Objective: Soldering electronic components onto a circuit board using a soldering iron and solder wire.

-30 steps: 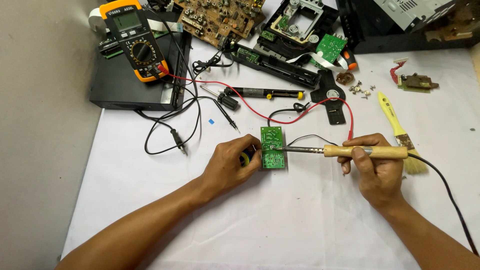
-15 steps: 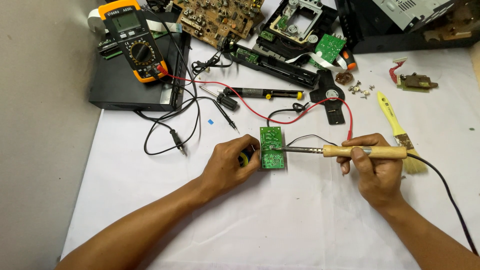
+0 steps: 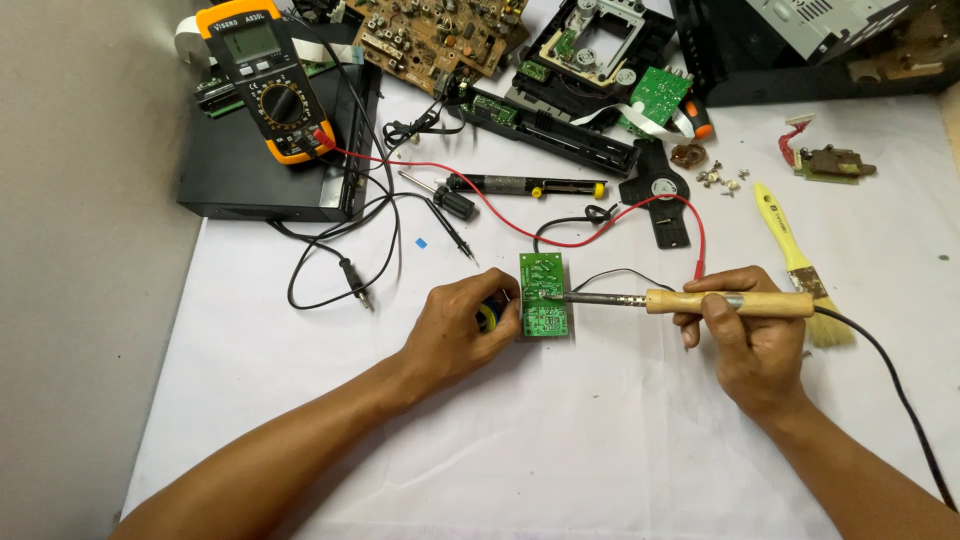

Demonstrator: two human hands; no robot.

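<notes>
Small green circuit board sits mid-table on the white sheet, solder side up, so the joints are reachable. Soldering iron lies nearly flat, tip touching the board's upper middle; probably the low angle keeps the tip on one pad. Left hand is curled against the board's left edge, fingers closed around something round with yellow and blue showing, likely a part on the board or a roll; can't tell which. It looks like it pins the board against the iron's push. Right hand wraps the wooden handle, fingers fully closed, thumb on top, wrist on the sheet for steadiness. Both forearms come in from the bottom edge, angled inward. Red lead loops just above the board. Yellow multimeter sits well apart at top left, on a black box. Yellow-handled brush lies near the right hand.
</notes>
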